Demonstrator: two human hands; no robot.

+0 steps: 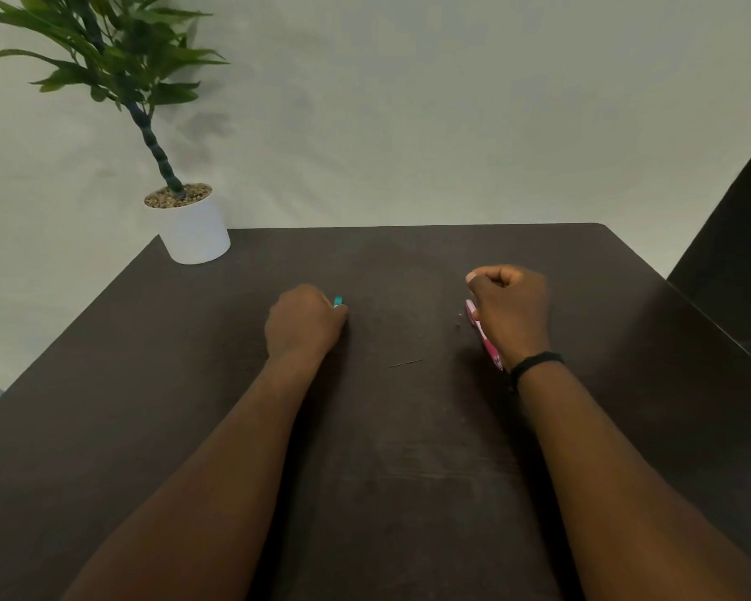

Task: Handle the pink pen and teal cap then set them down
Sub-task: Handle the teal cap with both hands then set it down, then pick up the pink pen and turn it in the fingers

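Dark desk (408, 427) against a pale wall; potted plant (191, 227) at its far-left corner. Left hand (303, 321) fisted around teal cap (338, 301) mid-desk, right hand (510, 316) gripping pink pen (482, 336), well apart.

Head-worn view, forward and down over the dark table (386, 427), near wall behind.

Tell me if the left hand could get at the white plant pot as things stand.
Probably yes: bare table lies between the left hand and the pot, though that hand is closed on the teal cap.
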